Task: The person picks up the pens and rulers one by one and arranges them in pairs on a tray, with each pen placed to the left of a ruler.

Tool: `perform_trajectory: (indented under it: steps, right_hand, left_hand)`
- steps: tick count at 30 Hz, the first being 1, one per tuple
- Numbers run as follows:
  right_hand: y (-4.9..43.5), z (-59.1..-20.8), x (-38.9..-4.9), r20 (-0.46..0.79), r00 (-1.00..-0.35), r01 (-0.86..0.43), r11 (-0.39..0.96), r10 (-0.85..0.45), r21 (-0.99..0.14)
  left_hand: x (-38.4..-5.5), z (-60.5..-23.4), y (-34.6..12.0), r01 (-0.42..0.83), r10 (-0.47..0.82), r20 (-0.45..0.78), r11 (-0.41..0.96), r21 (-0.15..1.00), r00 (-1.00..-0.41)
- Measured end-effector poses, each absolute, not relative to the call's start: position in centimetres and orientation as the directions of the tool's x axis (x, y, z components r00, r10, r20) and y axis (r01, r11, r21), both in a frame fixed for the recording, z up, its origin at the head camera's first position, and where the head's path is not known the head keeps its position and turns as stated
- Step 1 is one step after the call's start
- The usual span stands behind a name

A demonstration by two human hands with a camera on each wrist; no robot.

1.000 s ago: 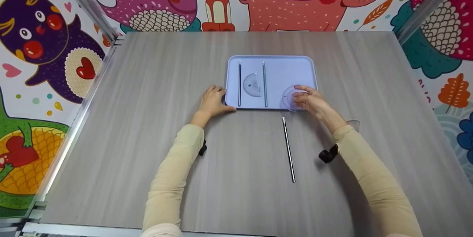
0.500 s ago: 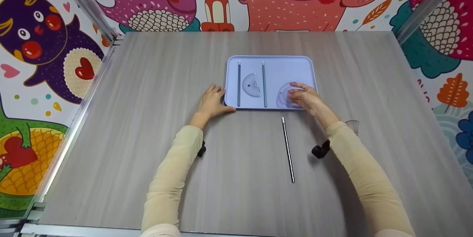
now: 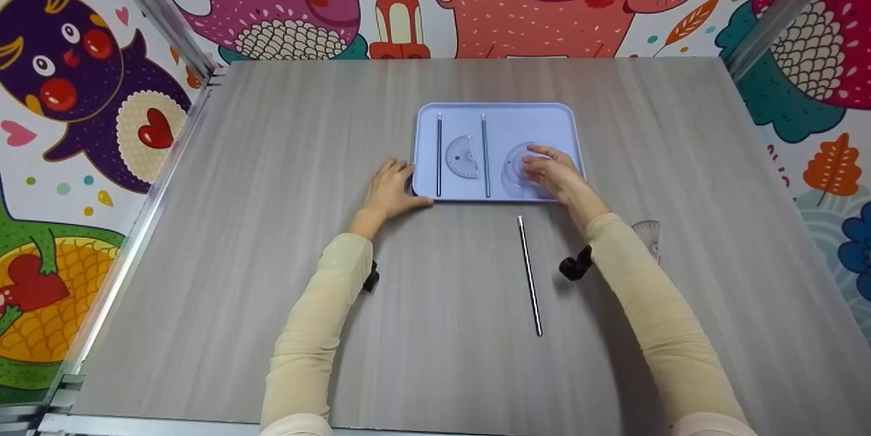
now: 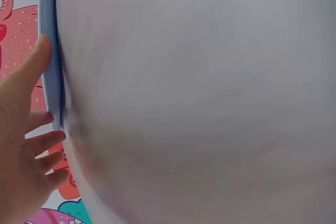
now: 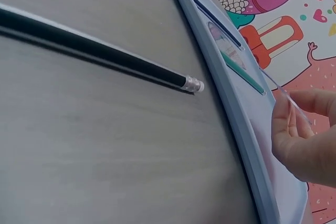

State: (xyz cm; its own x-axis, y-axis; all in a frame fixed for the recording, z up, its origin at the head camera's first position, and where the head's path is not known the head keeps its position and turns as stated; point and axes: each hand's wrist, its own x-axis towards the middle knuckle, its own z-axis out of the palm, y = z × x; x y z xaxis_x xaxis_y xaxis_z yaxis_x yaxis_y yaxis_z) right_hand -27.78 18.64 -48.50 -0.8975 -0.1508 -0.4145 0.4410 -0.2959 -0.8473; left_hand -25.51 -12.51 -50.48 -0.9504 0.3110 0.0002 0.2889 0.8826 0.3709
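Observation:
A pale blue tray (image 3: 537,120) lies on the table. My left hand (image 3: 391,190) holds its near left corner, thumb along the front edge and fingers at the left side. Over the right part of the tray, my right hand (image 3: 559,176) pinches a thin clear protractor (image 3: 512,162) with a curved edge. The right wrist view shows this protractor (image 5: 272,80) tilted, nearly edge-on, between thumb and fingers. Inside the tray, another clear protractor (image 3: 463,157) lies between a dark pencil (image 3: 439,154) and a green pencil (image 3: 486,156).
A dark striped pencil (image 3: 529,276) with a white eraser end lies on the table (image 3: 435,327) in front of the tray. Beside the right sleeve lies a further clear protractor (image 3: 651,237), partly hidden. Cartoon-printed walls (image 3: 537,7) stand behind and at both sides.
My right hand has moved left over the tray, carrying the clear protractor towards the green pencil. The left hand stays at the tray corner.

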Motion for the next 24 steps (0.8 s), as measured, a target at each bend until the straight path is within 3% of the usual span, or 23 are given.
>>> perform_trajectory:
  steps: [24]
  right_hand:
    - [17.2, -49.3, -29.3, -0.429, -0.901, 0.430, -0.287, -0.072, -0.856]
  left_hand:
    - [-25.6, -50.3, -12.5, 0.282, 0.308, -0.009, 0.883, 0.376, -0.951]
